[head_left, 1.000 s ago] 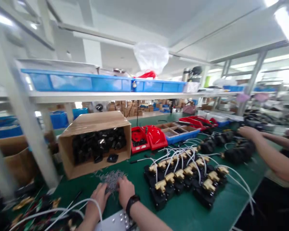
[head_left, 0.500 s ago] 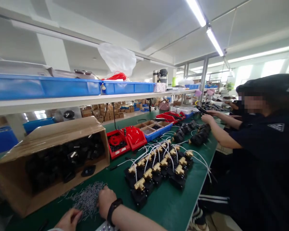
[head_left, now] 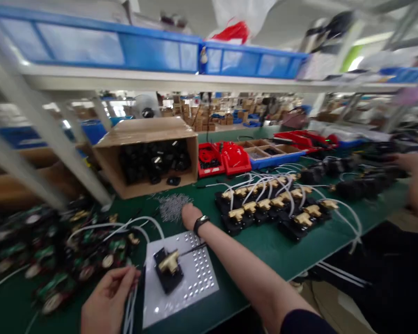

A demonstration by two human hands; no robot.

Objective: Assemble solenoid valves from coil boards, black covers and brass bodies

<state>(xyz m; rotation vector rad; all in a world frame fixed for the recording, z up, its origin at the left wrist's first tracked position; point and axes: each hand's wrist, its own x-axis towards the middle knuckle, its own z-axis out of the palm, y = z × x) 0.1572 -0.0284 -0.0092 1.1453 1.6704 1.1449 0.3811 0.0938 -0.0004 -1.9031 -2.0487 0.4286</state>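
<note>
At edge of screw pile (head_left: 172, 207): right hand (head_left: 191, 216), grip can't tell. Beside white cables (head_left: 133, 301): left hand (head_left: 109, 297), pinched narrow, contents unclear. On dotted plate (head_left: 170, 304): black brass-tee unit (head_left: 169, 269).

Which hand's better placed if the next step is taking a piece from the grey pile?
Likely the right hand: it's at the edge of the grey pile. The left hand is farther off, posed in a pinch beside the pale sheet; whether it holds anything is unclear.

A pile of loose parts (head_left: 172, 207) lies before a box (head_left: 144, 132), behind a sheet (head_left: 169, 306) bearing one tee fitting (head_left: 169, 263).
</note>
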